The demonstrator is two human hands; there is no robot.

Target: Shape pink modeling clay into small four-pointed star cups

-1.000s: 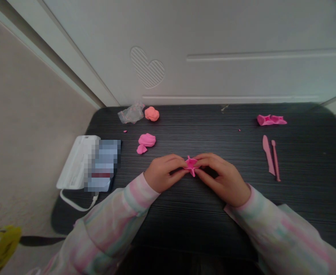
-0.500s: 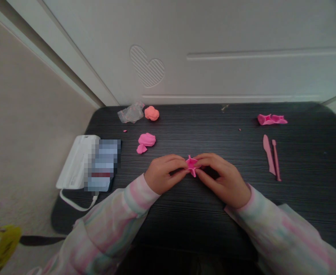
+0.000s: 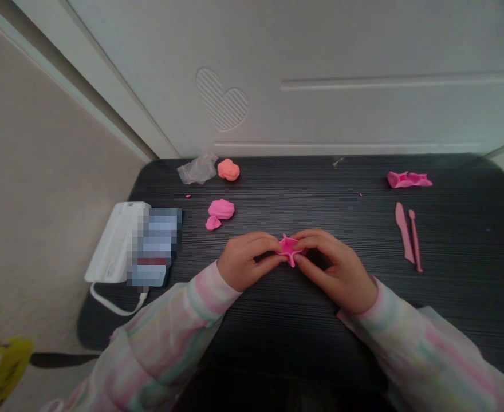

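A small pink clay piece with pointed tips is pinched between both of my hands over the middle of the dark table. My left hand grips its left side with thumb and fingers closed. My right hand grips its right side the same way. Both wrists rest near the tabletop, in pastel striped sleeves.
A pink clay lump with a small bit beside it lies left of my hands. An orange lump and a clear wrapper sit at the back left. More shaped pink clay and two pink modelling tools lie right. A white case overhangs the left edge.
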